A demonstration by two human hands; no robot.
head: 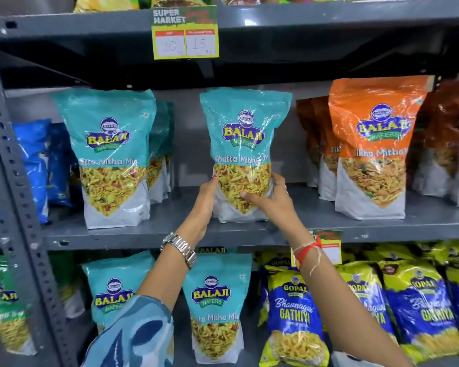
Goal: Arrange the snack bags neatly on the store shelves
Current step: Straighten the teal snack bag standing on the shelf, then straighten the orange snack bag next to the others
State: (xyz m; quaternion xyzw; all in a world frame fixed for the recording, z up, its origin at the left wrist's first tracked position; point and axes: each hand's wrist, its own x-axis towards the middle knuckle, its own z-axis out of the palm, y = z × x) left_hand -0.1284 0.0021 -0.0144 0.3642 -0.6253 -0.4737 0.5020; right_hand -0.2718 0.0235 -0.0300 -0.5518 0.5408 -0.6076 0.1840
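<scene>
My grip: left hand (206,205) and right hand (269,201) clasp a teal Khatta Mitha Mix bag (243,154) upright on the middle shelf (316,229) (mid-row gap); other rows look faced, this one unfinished.

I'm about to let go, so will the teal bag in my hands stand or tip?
The teal bag probably stands: its flat base sits on the shelf, like its neighbours. Its glossy film looks slippery. Both hands, left hand and right hand, grip low, so the top may flop.

held bag (243,144): teal top, white base
right bag (370,144): orange, white
lower bags (294,313): blue, yellow
shelf (170,231): grey
sleeve (133,337): blue patterned
</scene>
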